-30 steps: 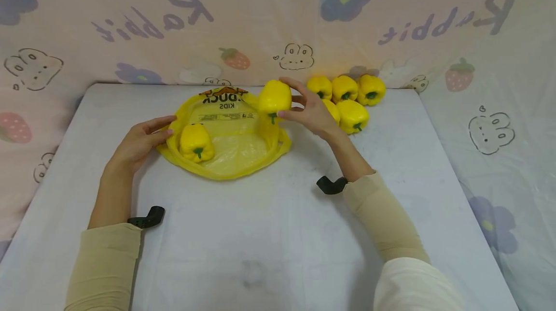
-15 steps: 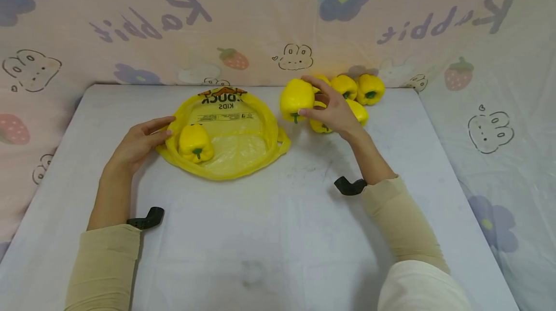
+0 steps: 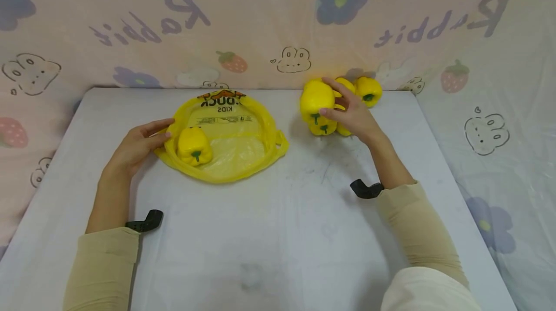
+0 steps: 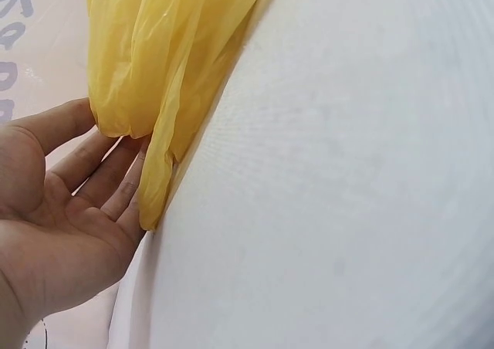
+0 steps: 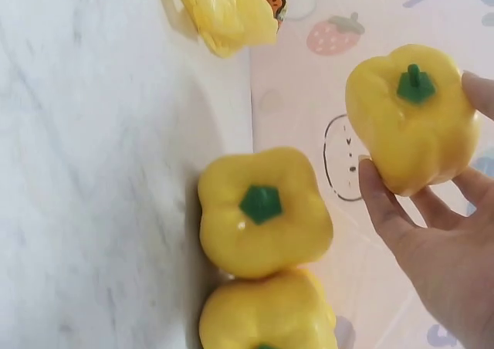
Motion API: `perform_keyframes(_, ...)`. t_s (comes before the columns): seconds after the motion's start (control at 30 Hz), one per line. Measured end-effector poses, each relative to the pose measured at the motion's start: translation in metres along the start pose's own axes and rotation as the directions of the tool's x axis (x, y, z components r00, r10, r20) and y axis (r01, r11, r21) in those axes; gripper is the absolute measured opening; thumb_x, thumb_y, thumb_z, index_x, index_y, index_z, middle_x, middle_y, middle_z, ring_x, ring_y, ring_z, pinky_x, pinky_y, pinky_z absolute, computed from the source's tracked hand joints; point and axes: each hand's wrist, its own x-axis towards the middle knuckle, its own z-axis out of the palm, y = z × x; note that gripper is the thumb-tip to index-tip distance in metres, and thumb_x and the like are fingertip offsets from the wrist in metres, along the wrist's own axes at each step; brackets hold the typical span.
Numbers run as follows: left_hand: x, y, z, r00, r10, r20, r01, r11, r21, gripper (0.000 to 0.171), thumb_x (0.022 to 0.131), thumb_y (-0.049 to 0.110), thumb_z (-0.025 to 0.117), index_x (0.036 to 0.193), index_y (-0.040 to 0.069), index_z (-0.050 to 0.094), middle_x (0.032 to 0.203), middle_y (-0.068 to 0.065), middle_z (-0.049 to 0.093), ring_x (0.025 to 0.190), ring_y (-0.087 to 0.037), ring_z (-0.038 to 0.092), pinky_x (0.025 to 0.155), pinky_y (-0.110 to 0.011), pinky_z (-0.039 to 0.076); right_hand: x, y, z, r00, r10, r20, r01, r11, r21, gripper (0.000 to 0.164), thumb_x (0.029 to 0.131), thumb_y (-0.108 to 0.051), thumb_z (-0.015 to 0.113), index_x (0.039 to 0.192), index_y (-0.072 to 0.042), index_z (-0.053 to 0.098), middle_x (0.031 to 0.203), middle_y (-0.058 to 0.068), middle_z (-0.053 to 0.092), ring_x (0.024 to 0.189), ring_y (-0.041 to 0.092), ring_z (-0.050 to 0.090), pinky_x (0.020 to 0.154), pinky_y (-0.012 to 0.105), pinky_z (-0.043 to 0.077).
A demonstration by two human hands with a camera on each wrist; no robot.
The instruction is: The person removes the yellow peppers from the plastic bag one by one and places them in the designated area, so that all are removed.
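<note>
My right hand [image 3: 356, 115] grips a yellow bell pepper [image 3: 316, 97] between thumb and fingers. In the right wrist view this pepper [image 5: 413, 125] hangs in the air, its green stem showing. Just below it in the head view is another yellow pepper [image 3: 323, 128] of the group at the back. A yellow plastic bag [image 3: 217, 177] lies with its mouth wide, and one pepper [image 3: 194, 146] is inside at its left. Against the bag's left rim rest the extended fingers of my left hand [image 3: 132, 149]; in the left wrist view the bag [image 4: 147, 71] hides some fingertips.
Several yellow peppers stand at the back right, one [image 3: 368, 91] at the far end, others partly behind my right hand. A patterned curtain [image 3: 269, 21] hangs along the back edge of the white table [image 3: 252, 229]. The bag's handle loop [image 3: 282, 144] sticks out to the right.
My right hand has carried the pepper from the bag's right rim rightward to the peppers at the back right. My left hand has stayed at the bag's left rim.
</note>
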Motion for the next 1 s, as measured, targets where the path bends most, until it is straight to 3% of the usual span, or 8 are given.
perform_keyframes(0.2,0.000,-0.001,0.000,1.000,0.014,-0.001,-0.014,1.000,-0.008,0.064,0.096,0.041,0.063,0.153,0.018,0.041,0.162,-0.003,0.026,0.133,-0.011,0.036,0.095,-0.011,0.040,-0.006,0.003,-0.016,0.998,-0.054,-0.020,0.053,0.998,-0.043,0.068,0.094,-0.018,0.068,0.155,-0.023,0.037,0.158,-0.001,0.034,0.141,0.031,0.035,0.115,0.049,0.030)
perform_keyframes(0.6,0.003,-0.004,0.000,1.000,0.011,-0.005,-0.011,1.000,0.001,0.064,0.096,0.041,0.064,0.152,0.019,0.042,0.162,-0.003,0.026,0.136,-0.014,0.034,0.096,-0.011,0.039,-0.022,0.008,-0.044,0.996,-0.024,-0.084,0.019,0.998,-0.067,0.064,0.099,-0.019,0.062,0.156,-0.028,0.034,0.160,-0.001,0.029,0.142,0.034,0.034,0.112,0.046,0.037)
perform_keyframes(0.8,0.002,-0.004,0.001,1.000,0.019,-0.005,-0.019,1.000,-0.009,0.065,0.096,0.040,0.064,0.152,0.017,0.042,0.162,-0.004,0.027,0.136,-0.014,0.034,0.096,-0.012,0.039,-0.029,0.011,-0.057,0.992,-0.003,-0.124,-0.005,0.998,-0.064,0.063,0.099,-0.019,0.060,0.156,-0.026,0.033,0.163,-0.002,0.026,0.146,0.034,0.029,0.115,0.050,0.031)
perform_keyframes(0.9,0.001,-0.003,0.001,1.000,0.022,-0.005,-0.022,1.000,-0.005,0.065,0.096,0.041,0.064,0.152,0.017,0.042,0.162,-0.005,0.027,0.136,-0.014,0.034,0.096,-0.012,0.039,-0.032,0.015,-0.064,0.990,-0.015,-0.142,0.006,0.998,-0.062,0.061,0.100,-0.019,0.058,0.156,-0.025,0.035,0.162,-0.001,0.027,0.146,0.029,0.030,0.115,0.044,0.033)
perform_keyframes(1.0,0.000,-0.001,0.001,1.000,0.021,-0.006,-0.021,1.000,-0.005,0.065,0.096,0.041,0.064,0.152,0.016,0.042,0.162,-0.005,0.026,0.137,-0.015,0.033,0.098,-0.013,0.039,-0.035,0.021,-0.071,0.986,-0.033,-0.164,0.029,0.999,-0.025,0.058,0.100,-0.016,0.057,0.155,-0.024,0.037,0.161,0.002,0.029,0.144,0.027,0.032,0.110,0.030,0.039)
